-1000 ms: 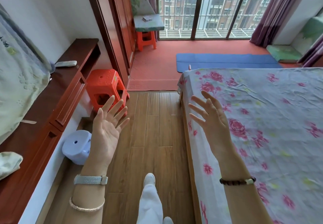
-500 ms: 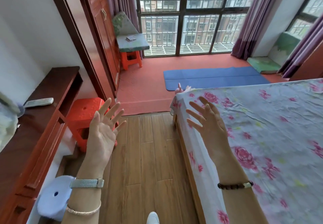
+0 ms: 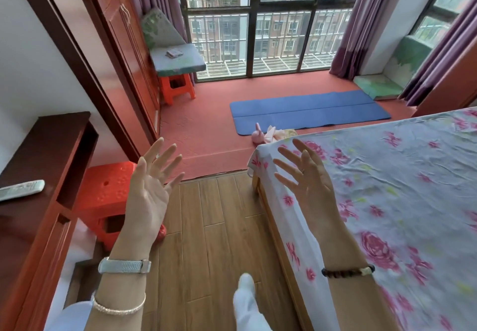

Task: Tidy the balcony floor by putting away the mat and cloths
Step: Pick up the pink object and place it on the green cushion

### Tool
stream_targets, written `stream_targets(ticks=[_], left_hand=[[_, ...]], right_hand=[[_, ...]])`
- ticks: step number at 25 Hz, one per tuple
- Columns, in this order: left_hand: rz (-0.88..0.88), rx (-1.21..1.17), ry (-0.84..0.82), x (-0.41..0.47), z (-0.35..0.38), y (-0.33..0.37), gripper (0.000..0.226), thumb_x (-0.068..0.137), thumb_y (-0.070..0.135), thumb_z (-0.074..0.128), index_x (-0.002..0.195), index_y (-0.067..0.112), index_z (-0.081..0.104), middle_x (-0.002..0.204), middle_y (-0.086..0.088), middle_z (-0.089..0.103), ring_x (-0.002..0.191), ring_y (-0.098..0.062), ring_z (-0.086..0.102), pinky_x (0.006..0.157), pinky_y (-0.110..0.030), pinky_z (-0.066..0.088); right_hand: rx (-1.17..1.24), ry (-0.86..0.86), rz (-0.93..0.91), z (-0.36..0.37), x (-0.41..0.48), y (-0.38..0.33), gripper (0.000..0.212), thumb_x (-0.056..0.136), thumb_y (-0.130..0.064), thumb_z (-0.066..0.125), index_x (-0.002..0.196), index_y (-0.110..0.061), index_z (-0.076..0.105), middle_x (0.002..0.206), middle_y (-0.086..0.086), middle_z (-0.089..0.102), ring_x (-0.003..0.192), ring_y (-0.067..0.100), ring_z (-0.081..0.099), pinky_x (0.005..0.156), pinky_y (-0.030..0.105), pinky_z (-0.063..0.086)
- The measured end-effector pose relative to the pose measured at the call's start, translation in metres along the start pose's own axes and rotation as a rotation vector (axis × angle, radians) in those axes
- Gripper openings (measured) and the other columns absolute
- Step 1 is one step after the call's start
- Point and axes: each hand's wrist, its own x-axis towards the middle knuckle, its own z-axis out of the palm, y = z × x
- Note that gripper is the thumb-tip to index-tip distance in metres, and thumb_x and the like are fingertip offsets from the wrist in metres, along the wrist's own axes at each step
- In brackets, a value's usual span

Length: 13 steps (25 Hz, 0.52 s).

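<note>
hands raised, my left hand [image 3: 148, 191] and right hand [image 3: 308, 183] empty, fingers spread; blue mat [image 3: 309, 112] flat on balcony floor [image 3: 206, 124], cloths [image 3: 280, 134] at its near edge.

— What sort of room is this?

— A bedroom with a wood-plank floor [image 3: 219, 227]. A bed [image 3: 387, 201] under a pale sheet printed with pink roses fills the right side.

— And the left?

— A dark red-brown cabinet [image 3: 51, 150] against a white wall [image 3: 38, 59], an orange plastic stool [image 3: 108, 188] just beside it, then a tall reddish wardrobe [image 3: 124, 34].

— Beyond that?

— A raised, red-carpeted balcony floor [image 3: 206, 119]. Big dark-framed windows [image 3: 258, 21] with bars let in daylight, purple curtains [image 3: 353, 21] at the sides. A second orange stool [image 3: 176, 88] carries a green cushion [image 3: 178, 59].
</note>
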Motion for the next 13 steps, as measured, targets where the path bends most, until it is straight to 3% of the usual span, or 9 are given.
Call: stream_targets(ticks=[5,13], left_hand=[[-0.009,0.011,0.005,0.074,-0.008,-0.012,0.089,0.070,0.072,0.064,0.143,0.025,0.046,0.143,-0.006,0.053,0.132,-0.027,0.049,0.110,-0.054,0.036],[0.013,0.017,-0.002,0.225,-0.010,-0.011,0.085,0.070,0.071,0.064,0.141,0.026,0.048,0.142,-0.006,0.054,0.131,-0.025,0.050,0.109,-0.052,0.036]], right_hand=[[-0.015,-0.013,0.003,0.012,0.071,0.016,0.082,0.064,-0.071,0.073,0.131,-0.027,0.055,0.126,-0.001,0.068,0.115,0.023,0.066,0.096,0.040,0.054],[-0.023,-0.003,-0.015,0.040,0.215,0.022,0.083,0.065,-0.072,0.071,0.132,-0.024,0.054,0.127,0.001,0.067,0.117,0.023,0.065,0.102,0.048,0.049]])
